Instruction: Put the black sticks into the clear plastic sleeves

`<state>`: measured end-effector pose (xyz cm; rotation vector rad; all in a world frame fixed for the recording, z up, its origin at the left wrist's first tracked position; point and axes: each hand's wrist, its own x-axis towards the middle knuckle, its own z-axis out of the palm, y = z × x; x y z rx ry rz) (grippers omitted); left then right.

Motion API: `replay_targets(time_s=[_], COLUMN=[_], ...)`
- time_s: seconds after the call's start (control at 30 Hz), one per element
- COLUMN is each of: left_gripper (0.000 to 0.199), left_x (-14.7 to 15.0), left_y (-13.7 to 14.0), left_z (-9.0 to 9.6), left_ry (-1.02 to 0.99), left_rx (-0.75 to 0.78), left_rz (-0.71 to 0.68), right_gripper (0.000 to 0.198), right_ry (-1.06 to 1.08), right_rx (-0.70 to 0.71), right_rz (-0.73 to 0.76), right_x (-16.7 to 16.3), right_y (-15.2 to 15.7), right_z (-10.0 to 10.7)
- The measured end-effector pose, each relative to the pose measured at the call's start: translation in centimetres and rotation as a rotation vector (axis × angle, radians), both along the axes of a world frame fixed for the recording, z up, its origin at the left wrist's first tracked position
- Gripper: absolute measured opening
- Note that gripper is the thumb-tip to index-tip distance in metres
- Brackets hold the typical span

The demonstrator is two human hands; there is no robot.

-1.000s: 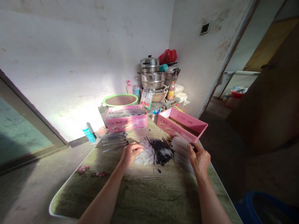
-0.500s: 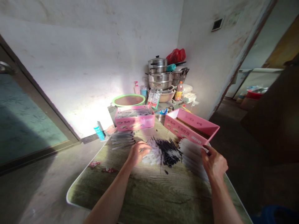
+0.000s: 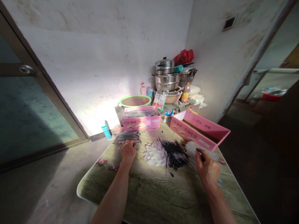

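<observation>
My left hand (image 3: 128, 151) rests at the near edge of a pile of slim grey sticks (image 3: 128, 136), its fingers spread over them. My right hand (image 3: 207, 168) is over a pile of translucent plastic sleeves (image 3: 192, 152), thumb and forefinger pinched together. What is in that pinch, if anything, I cannot make out. Between the hands lie a heap of short white pieces (image 3: 155, 154) and a heap of thin black sticks (image 3: 175, 155). One small black piece (image 3: 172, 175) lies apart, nearer to me.
A pink box (image 3: 141, 123) full of wrapped sticks stands behind the grey pile. Another pink box (image 3: 198, 130) stands behind the sleeves, tilted towards the right edge of the table (image 3: 158, 193). Stacked pots (image 3: 166, 81), a green-rimmed basin (image 3: 135, 101) and an orange-capped bottle (image 3: 185, 93) are farther back.
My left hand has moved left from the white pieces to the grey sticks, and its fingers have spread. My right hand has come slightly inward over the sleeves. The view has swung a little left.
</observation>
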<state>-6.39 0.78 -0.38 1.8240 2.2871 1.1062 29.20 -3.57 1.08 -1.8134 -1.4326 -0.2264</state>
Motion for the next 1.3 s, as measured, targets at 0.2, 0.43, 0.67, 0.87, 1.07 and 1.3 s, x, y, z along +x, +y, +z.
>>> replay_targets(time_s=[0.2,0.43,0.67,0.87,1.07,1.3], left_gripper=[0.007,0.009,0.014,0.038,0.022,0.016], left_x=[2.0,7.6,9.5,7.0,6.2,6.5], left_y=[0.0,-1.9,-3.0,-1.2,-0.8,-1.2], left_z=[0.4,2.1,2.8,1.9,1.6,1.8], left_ry=[0.070,0.102,0.112,-0.371,-0.805,-0.895], left_rx=[0.042,0.164,0.184,0.257,-0.016,-0.117], left_rz=[-0.260,-0.774,-0.912,-0.524,-0.627,-0.644], right_gripper=[0.044,0.046,0.042,0.039,0.036,0.039], right_ry=[0.208,0.653,0.874,1.150,1.158,1.176], right_rx=[-0.033,-0.368,-0.497,-0.449,-0.471,-0.531], right_rz=[0.321,0.773,0.868,0.762,0.818,0.832], right_x=[-1.6,-4.9,-5.4,-4.5,-4.4,-4.8], right_y=[-0.2,-0.4,-0.6,-0.3,-0.3,-0.4], right_z=[0.1,-0.5,-0.7,0.0,-0.2,-0.6])
